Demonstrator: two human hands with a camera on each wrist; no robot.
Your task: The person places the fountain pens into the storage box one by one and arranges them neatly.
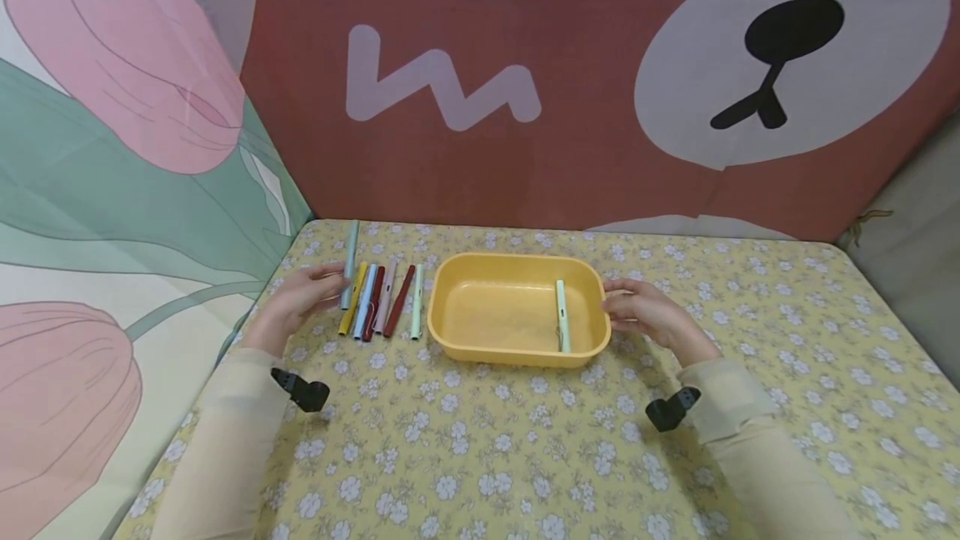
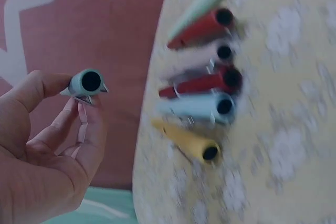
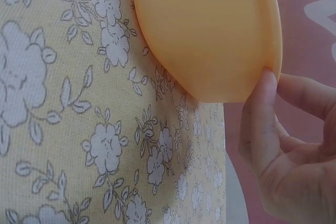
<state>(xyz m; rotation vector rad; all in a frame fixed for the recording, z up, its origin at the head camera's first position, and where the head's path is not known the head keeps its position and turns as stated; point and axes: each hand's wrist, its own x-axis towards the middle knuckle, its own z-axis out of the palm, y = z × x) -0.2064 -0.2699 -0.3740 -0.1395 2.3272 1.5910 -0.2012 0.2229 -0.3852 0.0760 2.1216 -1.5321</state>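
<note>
A blue-green pen (image 1: 350, 265) is pinched upright between the thumb and fingers of the left hand (image 1: 302, 298), raised beside the left end of a row of pens. In the left wrist view its dark round end (image 2: 92, 81) faces the camera, with a clip at the side. The row includes a yellow pen (image 1: 353, 298), a light blue pen (image 1: 365, 302), a mauve pen (image 1: 386, 298), a mint pen (image 1: 417, 302) and two dark red ones. At the right end of a yellow tray (image 1: 517, 357), the right hand (image 1: 648, 311) grips the rim with its fingertips. Inside lies a pale green pen (image 1: 562, 315).
A floral yellow cloth (image 1: 480, 457) covers the table. Behind it stands a brown printed backdrop (image 1: 585, 148), with a flower-patterned panel (image 1: 127, 190) along the left. Small black cameras (image 1: 300, 390) are strapped to both wrists.
</note>
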